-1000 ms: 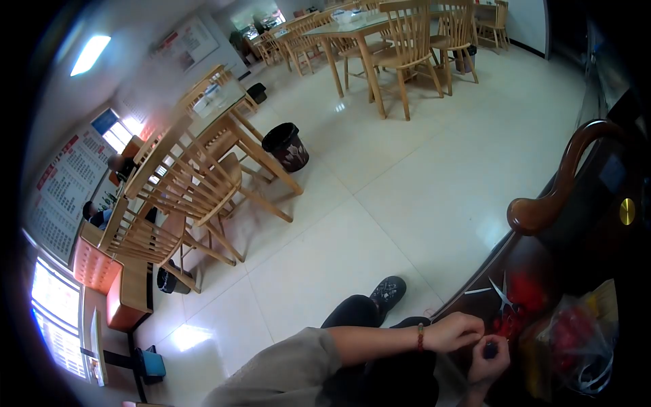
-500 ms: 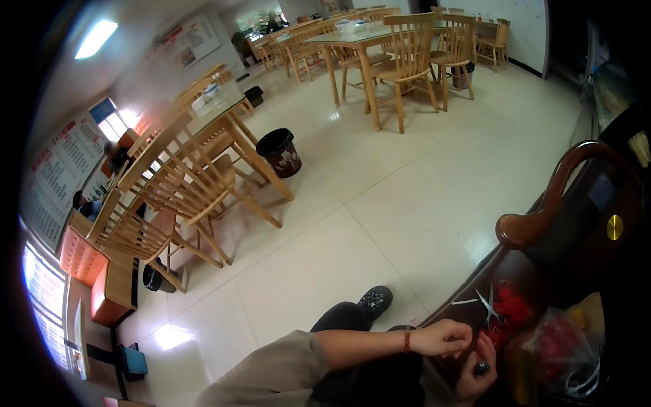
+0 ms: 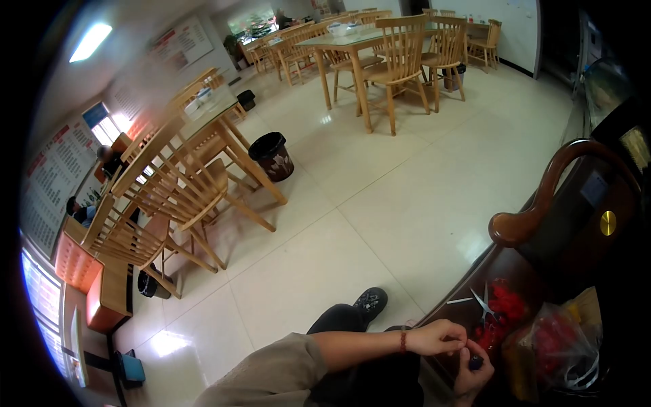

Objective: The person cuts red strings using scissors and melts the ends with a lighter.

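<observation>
My left hand (image 3: 439, 337), with a red bead bracelet (image 3: 403, 340) at its wrist, has thumb and fingers pinched together; what sits in the pinch is too small to name. Below it, my right hand (image 3: 469, 376) is closed around a small dark round object (image 3: 476, 362). The fingertips of both hands come together over the edge of a dark brown wooden bench (image 3: 536, 268). Just past them lie scissors (image 3: 483, 304) with blades spread, a small white stick (image 3: 460, 300) and a heap of bright red material (image 3: 507, 303).
A clear plastic bag (image 3: 566, 346) with red contents sits at the right. The bench's curved armrest (image 3: 519, 230) rises beyond the scissors. Wooden chairs (image 3: 403, 61), tables and a dark bin (image 3: 272, 156) stand across the tiled floor (image 3: 352, 183). People sit far left.
My right hand has risen slightly, bringing its fingertips to those of my left hand. The dark object stays in its grasp. The whole view has shifted a little.
</observation>
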A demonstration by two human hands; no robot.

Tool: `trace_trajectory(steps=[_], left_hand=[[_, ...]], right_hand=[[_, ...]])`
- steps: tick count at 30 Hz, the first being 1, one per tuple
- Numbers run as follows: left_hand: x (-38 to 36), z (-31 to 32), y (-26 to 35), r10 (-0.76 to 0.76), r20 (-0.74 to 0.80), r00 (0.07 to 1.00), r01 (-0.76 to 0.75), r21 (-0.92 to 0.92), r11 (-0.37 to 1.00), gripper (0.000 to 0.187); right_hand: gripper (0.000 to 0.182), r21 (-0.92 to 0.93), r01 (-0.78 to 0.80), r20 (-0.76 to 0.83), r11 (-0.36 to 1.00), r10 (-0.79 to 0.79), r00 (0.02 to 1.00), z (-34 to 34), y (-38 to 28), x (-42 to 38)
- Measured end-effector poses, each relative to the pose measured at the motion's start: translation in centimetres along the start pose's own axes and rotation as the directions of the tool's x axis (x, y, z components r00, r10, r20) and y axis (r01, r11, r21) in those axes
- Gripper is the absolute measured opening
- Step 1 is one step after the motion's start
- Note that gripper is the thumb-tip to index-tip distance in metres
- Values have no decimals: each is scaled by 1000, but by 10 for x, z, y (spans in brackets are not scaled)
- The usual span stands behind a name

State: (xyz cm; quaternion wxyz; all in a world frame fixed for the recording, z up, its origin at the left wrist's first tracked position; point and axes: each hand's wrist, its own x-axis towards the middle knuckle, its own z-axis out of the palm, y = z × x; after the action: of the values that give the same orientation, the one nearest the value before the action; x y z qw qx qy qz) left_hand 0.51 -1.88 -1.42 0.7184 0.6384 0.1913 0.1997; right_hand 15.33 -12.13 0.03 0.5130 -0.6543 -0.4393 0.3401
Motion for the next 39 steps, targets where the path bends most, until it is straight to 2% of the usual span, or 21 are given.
trace_trajectory(steps=[2,5,6,8,12,14,17,20,21,27,33,35,39], left_hand=[[0,-1,1,4,6,1000,-4,-11,1000,19],[-1,0,2,2,8,1000,-2,-59,998,16],[-2,1,3,1,6,1000,-1,-81,997,15],[-3,1,8,17,3,1000,-17,-150,989,11],[-3,6,9,88,-44,995,-96,-251,963,6],[-3,4,11,94,-43,995,-101,-215,971,6],[-5,0,16,84,-15,996,-85,-172,981,7],[-5,2,16,89,-23,996,-91,-166,982,8],[-5,3,16,94,-34,995,-98,-170,981,9],[-4,-1,11,64,-36,997,-59,106,993,12],[-3,-1,9,80,-40,996,-67,266,962,17],[-3,-2,12,58,-37,998,-47,252,967,17],[-1,-2,8,55,-26,998,-47,249,967,17]], right_hand=[[22,14,-13,-11,1000,14,1000,2,-6,-1],[22,-40,165,-57,985,-167,984,2,13,1],[22,73,18,-33,997,-16,999,1,8,0],[22,276,-279,64,920,272,960,1,-6,-3],[22,249,-148,35,957,144,989,7,16,-6],[22,186,-132,21,974,131,991,5,28,-6],[18,106,-121,48,987,116,992,2,12,-3],[11,29,-16,3,999,16,1000,2,-7,-2],[10,23,-9,-12,1000,9,1000,3,-8,-2],[9,18,-8,-54,1000,9,999,5,-16,-2],[9,-32,-39,-81,999,36,996,3,-8,-3],[10,-66,-38,-87,997,32,996,2,-4,-1],[9,-22,-35,-98,999,33,995,2,2,-2]])
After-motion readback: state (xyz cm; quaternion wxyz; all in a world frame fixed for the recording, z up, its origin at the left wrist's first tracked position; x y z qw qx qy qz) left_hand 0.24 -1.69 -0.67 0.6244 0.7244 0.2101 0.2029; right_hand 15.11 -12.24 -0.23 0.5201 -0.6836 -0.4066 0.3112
